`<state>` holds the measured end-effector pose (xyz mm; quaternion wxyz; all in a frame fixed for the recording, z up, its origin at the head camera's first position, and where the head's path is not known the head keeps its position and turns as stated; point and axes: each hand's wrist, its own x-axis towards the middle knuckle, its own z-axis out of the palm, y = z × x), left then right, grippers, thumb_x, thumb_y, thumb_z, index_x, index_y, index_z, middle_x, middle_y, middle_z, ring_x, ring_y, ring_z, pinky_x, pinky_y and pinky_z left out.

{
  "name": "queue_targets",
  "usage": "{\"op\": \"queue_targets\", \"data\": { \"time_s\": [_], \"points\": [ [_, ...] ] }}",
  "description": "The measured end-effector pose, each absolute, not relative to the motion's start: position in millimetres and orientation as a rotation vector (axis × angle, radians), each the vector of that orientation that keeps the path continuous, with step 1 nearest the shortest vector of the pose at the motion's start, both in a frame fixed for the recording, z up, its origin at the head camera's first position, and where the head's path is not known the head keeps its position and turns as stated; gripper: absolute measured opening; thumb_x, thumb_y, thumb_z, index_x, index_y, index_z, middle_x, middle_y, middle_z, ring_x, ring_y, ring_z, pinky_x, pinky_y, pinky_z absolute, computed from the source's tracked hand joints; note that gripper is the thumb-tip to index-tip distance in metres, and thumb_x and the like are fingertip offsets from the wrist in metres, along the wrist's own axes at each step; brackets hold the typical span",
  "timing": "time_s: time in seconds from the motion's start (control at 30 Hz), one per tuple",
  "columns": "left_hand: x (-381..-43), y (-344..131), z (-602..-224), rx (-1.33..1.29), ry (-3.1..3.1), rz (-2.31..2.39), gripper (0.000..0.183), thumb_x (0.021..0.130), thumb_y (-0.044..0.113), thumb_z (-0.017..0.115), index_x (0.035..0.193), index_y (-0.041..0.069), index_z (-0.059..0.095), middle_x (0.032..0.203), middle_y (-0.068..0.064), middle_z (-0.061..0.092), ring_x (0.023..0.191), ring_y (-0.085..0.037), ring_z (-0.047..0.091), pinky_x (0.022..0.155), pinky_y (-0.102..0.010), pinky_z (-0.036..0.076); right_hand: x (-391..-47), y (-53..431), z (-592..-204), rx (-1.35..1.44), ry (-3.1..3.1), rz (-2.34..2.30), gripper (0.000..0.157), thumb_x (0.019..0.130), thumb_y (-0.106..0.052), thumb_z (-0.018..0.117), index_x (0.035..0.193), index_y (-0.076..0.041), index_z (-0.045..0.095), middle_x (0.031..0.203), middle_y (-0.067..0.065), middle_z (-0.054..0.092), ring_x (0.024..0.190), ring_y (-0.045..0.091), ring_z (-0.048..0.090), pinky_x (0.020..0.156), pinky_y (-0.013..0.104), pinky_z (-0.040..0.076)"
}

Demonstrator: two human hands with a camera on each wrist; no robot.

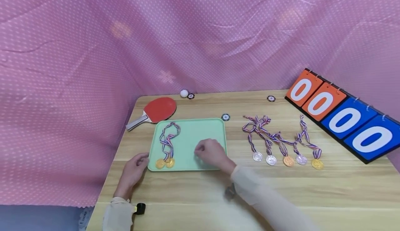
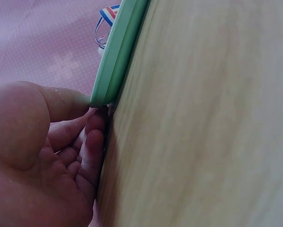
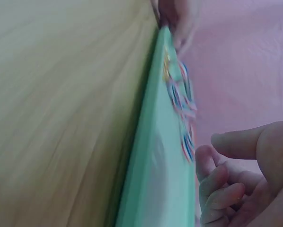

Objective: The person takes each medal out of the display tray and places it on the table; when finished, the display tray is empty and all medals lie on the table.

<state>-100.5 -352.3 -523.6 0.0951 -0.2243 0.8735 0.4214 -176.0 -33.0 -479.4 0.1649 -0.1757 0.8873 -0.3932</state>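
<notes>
A light green tray [image 1: 200, 133] lies on the wooden table. Two gold medals [image 1: 164, 163] with striped ribbons rest at its left side. My left hand [image 1: 134, 170] is at the tray's near left corner; in the left wrist view its thumb [image 2: 68, 101] meets the rim, with curled fingers just below. Over the right part of the tray is my right hand [image 1: 212, 151], its fingers loosely curled and holding nothing. In the right wrist view, the thumb [image 3: 236, 144] stands slightly apart from the bent fingers [image 3: 222, 194].
Right of the tray lie several medals [image 1: 288, 161] with tangled ribbons [image 1: 272, 133]. A flip scoreboard [image 1: 340, 116] stands at the far right. Behind the tray are a red table tennis paddle [image 1: 160, 110], a white ball [image 1: 184, 93] and black-and-white chips [image 1: 225, 117]. A pink curtain [image 1: 203, 36] hangs behind.
</notes>
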Motion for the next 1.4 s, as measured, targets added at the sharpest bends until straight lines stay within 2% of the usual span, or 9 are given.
{"op": "queue_targets", "data": {
  "time_s": [0.2, 0.43, 0.6, 1.03, 1.17, 1.4],
  "points": [
    [-100, -352, -526, -0.659, 2.606, 1.251, 0.041, 0.098, 0.037, 0.054, 0.136, 0.022, 0.056, 0.120, -0.006, 0.064, 0.106, -0.019, 0.055, 0.087, -0.028, 0.042, -172, -91, -493, -0.524, 2.517, -1.050, 0.011, 0.086, -0.027, 0.071, 0.089, -0.018, 0.076, 0.089, -0.005, 0.075, 0.082, 0.010, 0.066, 0.070, 0.024, 0.052],
    [-99, -352, -524, -0.671, 2.604, 1.245, 0.040, 0.099, 0.037, 0.053, 0.135, 0.022, 0.056, 0.121, -0.007, 0.064, 0.106, -0.020, 0.056, 0.085, -0.029, 0.041, -165, -132, -507, -0.470, 2.591, -1.006, 0.021, 0.082, -0.040, 0.076, 0.082, -0.019, 0.073, 0.076, -0.010, 0.068, 0.069, 0.008, 0.056, 0.058, 0.025, 0.042],
    [-99, -350, -525, -0.678, 2.604, 1.255, 0.039, 0.099, 0.036, 0.054, 0.134, 0.021, 0.058, 0.122, -0.007, 0.064, 0.109, -0.021, 0.056, 0.089, -0.032, 0.042, -164, -143, -512, -0.434, 2.652, -0.960, 0.018, 0.080, -0.040, 0.077, 0.079, -0.023, 0.071, 0.074, -0.011, 0.066, 0.067, 0.008, 0.054, 0.056, 0.027, 0.040],
    [-102, -350, -527, -0.681, 2.622, 1.256, 0.035, 0.099, 0.034, 0.053, 0.132, 0.023, 0.059, 0.121, -0.004, 0.064, 0.111, -0.020, 0.056, 0.098, -0.040, 0.043, -164, -136, -512, -0.468, 2.644, -0.988, 0.013, 0.082, -0.027, 0.073, 0.073, -0.026, 0.064, 0.074, -0.012, 0.063, 0.068, 0.008, 0.055, 0.053, 0.028, 0.039],
    [-100, -350, -528, -0.674, 2.605, 1.282, 0.036, 0.099, 0.035, 0.053, 0.132, 0.023, 0.059, 0.124, -0.005, 0.064, 0.115, -0.022, 0.056, 0.102, -0.045, 0.041, -164, -128, -512, -0.496, 2.566, -1.124, 0.012, 0.084, -0.023, 0.072, 0.074, -0.022, 0.065, 0.071, -0.010, 0.063, 0.064, 0.007, 0.053, 0.052, 0.025, 0.039],
    [-97, -351, -524, -0.681, 2.599, 1.284, 0.036, 0.099, 0.036, 0.054, 0.132, 0.023, 0.059, 0.123, -0.005, 0.064, 0.116, -0.024, 0.056, 0.103, -0.047, 0.041, -171, -97, -506, -0.471, 2.348, -1.356, 0.006, 0.084, -0.020, 0.072, 0.080, -0.017, 0.068, 0.074, -0.006, 0.068, 0.067, 0.006, 0.058, 0.062, 0.023, 0.047]
  ]
}}
